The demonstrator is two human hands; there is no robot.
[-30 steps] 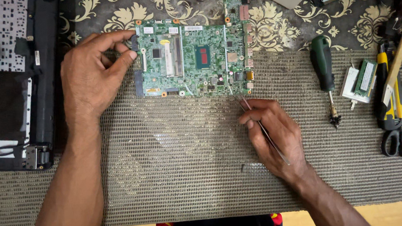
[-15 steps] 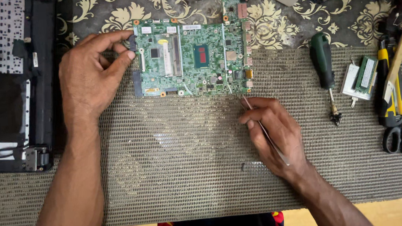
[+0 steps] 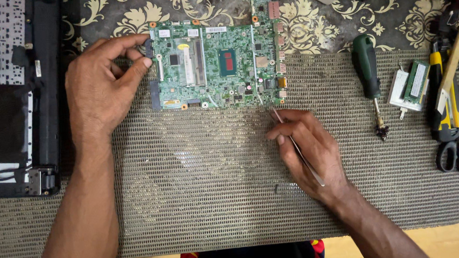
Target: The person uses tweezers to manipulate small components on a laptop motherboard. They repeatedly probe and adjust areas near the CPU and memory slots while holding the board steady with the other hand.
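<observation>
Left hand point(image 3: 102, 91) pinches the green laptop motherboard's point(image 3: 217, 66) left edge between closed fingers, steadying it, while right hand point(image 3: 308, 151) grips metal tweezers point(image 3: 297, 146), tip just beside its lower edge.

The whole bench was covered by a dark cloth with a pale gold floral pattern point(image 3: 308, 23), and a coarse grey-brown woven mesh mat point(image 3: 207, 199) was laid over most of it, right across the width. A strip of light yellowish wooden table edge point(image 3: 454, 240) was seen at the bottom right, below the mat. Everything was lit pretty evenly from above, with only soft shadows thrown on the mat. No walls, floor or windows were caught in the view.
</observation>
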